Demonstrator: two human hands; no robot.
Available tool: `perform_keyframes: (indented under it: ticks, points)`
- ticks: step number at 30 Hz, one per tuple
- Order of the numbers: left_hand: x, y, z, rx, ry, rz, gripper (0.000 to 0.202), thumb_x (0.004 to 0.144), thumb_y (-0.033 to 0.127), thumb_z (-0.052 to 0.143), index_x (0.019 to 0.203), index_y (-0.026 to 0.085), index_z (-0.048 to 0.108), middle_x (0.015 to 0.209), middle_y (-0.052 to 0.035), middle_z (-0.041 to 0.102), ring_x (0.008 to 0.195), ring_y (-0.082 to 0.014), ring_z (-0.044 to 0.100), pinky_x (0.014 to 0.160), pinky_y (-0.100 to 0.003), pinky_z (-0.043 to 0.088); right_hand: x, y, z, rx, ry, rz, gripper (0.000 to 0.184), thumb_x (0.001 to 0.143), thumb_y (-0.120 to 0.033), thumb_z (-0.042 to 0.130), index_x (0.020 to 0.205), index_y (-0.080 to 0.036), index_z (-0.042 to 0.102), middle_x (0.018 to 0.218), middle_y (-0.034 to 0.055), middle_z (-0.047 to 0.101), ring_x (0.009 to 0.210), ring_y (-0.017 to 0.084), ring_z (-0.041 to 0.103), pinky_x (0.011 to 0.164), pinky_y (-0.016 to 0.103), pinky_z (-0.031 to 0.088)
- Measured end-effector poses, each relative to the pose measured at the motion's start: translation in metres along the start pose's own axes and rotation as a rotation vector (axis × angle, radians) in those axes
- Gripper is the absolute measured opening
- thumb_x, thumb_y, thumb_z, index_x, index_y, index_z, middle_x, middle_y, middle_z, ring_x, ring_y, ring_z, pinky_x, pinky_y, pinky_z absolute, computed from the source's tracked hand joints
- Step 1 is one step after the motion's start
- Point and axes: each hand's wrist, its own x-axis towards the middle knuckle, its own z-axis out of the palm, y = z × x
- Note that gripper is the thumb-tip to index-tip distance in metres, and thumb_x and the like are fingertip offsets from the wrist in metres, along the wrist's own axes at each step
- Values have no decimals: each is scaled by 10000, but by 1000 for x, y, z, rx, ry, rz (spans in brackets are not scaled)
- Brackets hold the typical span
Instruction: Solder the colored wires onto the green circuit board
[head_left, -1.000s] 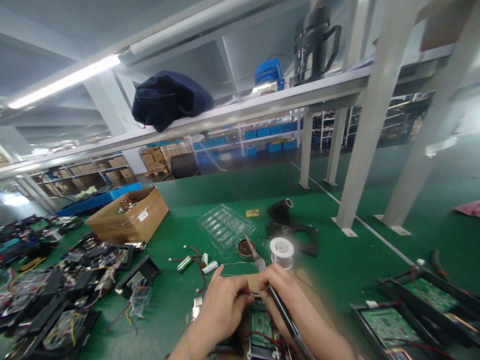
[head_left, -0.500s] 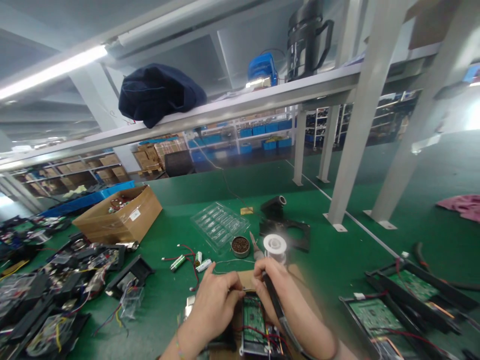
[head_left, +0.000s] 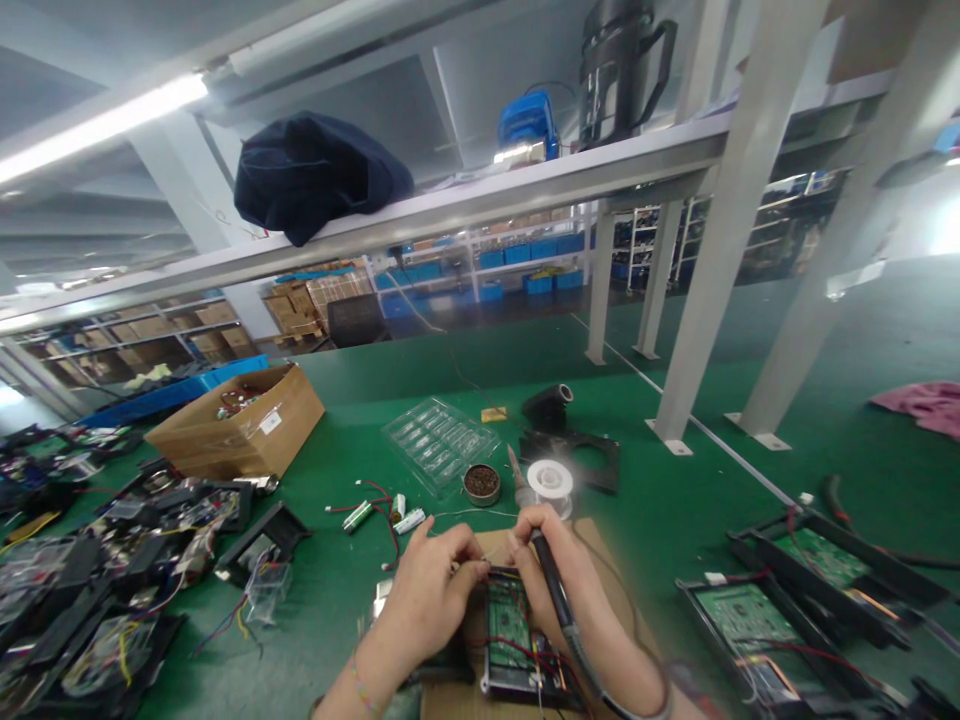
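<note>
My right hand [head_left: 570,570] wraps round the black handle of a soldering iron [head_left: 553,580], whose cable trails down over the wrist. My left hand [head_left: 435,590] is closed, thumb and forefinger pinched at the top edge of a green circuit board [head_left: 508,625] in a dark frame. Thin solder wire [head_left: 476,513] runs from a white spool [head_left: 550,482] into the left hand; the pinched end is hidden by the fingers. Red and black wires cross the board's lower part. Under it lies a piece of cardboard [head_left: 450,700].
Beyond my hands stand a round tin of brown granules [head_left: 481,484] and a clear plastic tray [head_left: 439,445]. Small wired batteries [head_left: 358,516] lie left of them. Dark housings [head_left: 135,570] pile up at left by a cardboard box [head_left: 240,425]; framed boards [head_left: 750,635] lie at right.
The right hand and soldering iron have shifted slightly at the board's top edge. The left hand keeps its pinch there. The camera view has tilted a little.
</note>
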Motion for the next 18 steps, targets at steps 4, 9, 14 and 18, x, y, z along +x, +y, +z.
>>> perform_keyframes:
  ticks: [4, 9, 14, 18]
  points:
    - [0, 0, -3, -12, -5, -10, 119, 906, 248, 485, 801, 227, 536, 792, 15, 685, 805, -206, 624, 1140, -529, 283, -1, 0, -15, -69, -21, -48, 124, 950, -105, 514, 923, -226, 507, 852, 7, 528, 764, 187, 542, 684, 280, 418]
    - [1, 1, -3, -7, -9, -15, 149, 923, 250, 446, 807, 233, 539, 764, 16, 682, 779, -202, 625, 1086, -468, 356, -6, -6, -17, -89, -169, -138, 211, 888, -43, 563, 981, -224, 506, 956, 46, 526, 891, 239, 500, 758, 333, 428]
    - [4, 0, -3, 12, -16, -13, 138, 929, 228, 449, 824, 233, 538, 776, 24, 695, 790, -201, 628, 1126, -522, 285, -7, -1, -12, -66, -259, -187, 188, 992, -44, 455, 1002, -227, 499, 988, 61, 548, 966, 262, 488, 821, 381, 427]
    - [4, -1, 0, 50, -19, -5, 156, 938, 210, 430, 825, 230, 535, 778, 20, 680, 784, -200, 614, 1159, -554, 222, -6, -2, -14, -29, -293, -167, 155, 1006, -76, 487, 990, -226, 524, 977, 51, 551, 933, 241, 500, 791, 341, 432]
